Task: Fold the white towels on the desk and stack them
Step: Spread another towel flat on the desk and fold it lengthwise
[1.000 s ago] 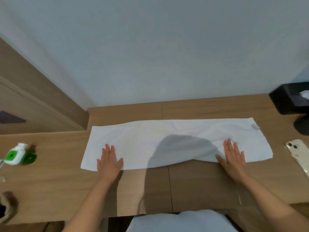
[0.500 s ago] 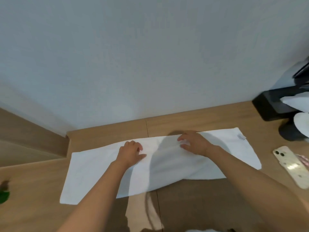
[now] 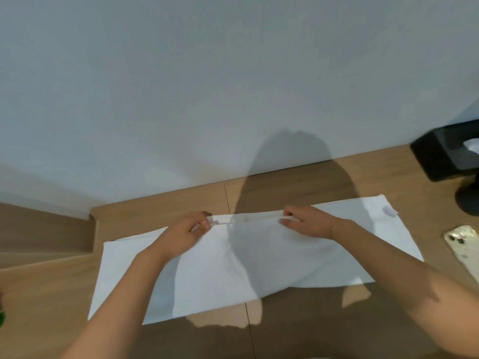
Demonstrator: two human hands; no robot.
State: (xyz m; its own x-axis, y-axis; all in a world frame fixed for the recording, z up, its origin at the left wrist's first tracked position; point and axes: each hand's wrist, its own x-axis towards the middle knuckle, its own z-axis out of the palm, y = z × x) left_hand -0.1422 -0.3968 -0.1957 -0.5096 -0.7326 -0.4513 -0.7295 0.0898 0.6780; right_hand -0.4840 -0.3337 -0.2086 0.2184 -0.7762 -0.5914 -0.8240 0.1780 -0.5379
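Observation:
A long white towel (image 3: 233,268) lies flat across the wooden desk (image 3: 51,294), folded lengthwise into a strip with a small label near its far right corner. My left hand (image 3: 186,231) pinches the towel's far edge a little left of the middle. My right hand (image 3: 308,221) pinches the same far edge right of the middle. The stretch of edge between the two hands is pulled taut and slightly raised. My forearms cross over the towel's near part.
A black tissue box (image 3: 451,154) and a dark round base (image 3: 469,200) stand at the far right. A phone (image 3: 466,244) lies face down at the right edge. The white wall rises behind the desk. A green item shows at the left edge (image 3: 2,316).
Both hands left the towel's near edge, moved over its middle to the far edge, and now pinch it. The view tilted up toward the wall.

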